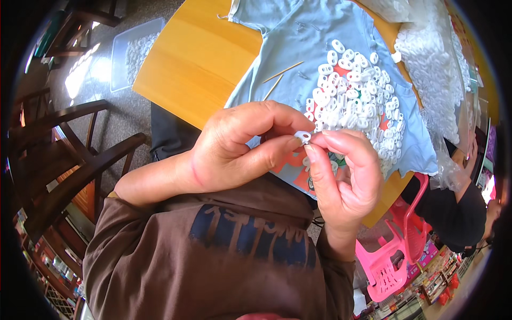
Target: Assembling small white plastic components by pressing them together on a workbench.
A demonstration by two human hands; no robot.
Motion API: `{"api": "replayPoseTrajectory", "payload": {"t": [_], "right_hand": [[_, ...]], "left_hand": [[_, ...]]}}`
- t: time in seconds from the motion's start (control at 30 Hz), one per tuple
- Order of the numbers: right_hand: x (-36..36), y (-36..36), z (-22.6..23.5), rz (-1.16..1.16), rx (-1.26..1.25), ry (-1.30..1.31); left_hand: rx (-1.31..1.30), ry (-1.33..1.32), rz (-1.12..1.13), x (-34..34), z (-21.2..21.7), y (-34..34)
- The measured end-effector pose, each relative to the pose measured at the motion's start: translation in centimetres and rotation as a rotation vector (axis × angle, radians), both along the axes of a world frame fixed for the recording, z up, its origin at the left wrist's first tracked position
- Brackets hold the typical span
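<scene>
Between the fingertips of both hands is a small white plastic piece point(304, 137) with a round hole, much like a cord lock part. My left hand point(240, 141) pinches it from the left with thumb and index finger. From the right, the thumb and forefinger of my right hand point(346, 176) also close on it. Just beyond lies a heap of white two-hole oval plastic pieces point(354, 96), spread on a light blue T-shirt point(277, 42). A few small metal springs point(302, 75) rest on the cloth, left of the heap. Fingers partly cover the held piece.
Two thin wooden sticks point(282, 72) lie on the shirt, over a yellow wooden table point(197, 48). A clear bag of white pieces point(429, 69) is at the far right. On the floor sit a plastic bin point(120, 61) and a pink chair point(381, 266). Another person's arm point(464, 200) is at right.
</scene>
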State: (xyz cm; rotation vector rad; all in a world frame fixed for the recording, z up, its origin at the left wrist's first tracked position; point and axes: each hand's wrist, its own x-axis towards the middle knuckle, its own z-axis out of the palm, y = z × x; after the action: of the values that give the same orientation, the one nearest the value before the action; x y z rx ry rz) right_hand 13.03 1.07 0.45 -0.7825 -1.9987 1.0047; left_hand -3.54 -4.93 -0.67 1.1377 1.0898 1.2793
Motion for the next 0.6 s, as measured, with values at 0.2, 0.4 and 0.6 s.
{"api": "replayPoseTrajectory", "payload": {"t": [0.2,0.4,0.6], "right_hand": [[-0.1,0.1,0.2,0.006,0.071,-0.04],[-0.7,0.0,0.7,0.026,0.101,-0.076],[-0.7,-0.8,0.0,-0.034,-0.082,-0.04]], "left_hand": [[0.167,0.211,0.052,0.0,-1.0,0.3],[0.279,0.299,0.072,0.1,-0.9,0.1],[0.005,0.032,0.022,0.2,-0.2,-0.4]]}}
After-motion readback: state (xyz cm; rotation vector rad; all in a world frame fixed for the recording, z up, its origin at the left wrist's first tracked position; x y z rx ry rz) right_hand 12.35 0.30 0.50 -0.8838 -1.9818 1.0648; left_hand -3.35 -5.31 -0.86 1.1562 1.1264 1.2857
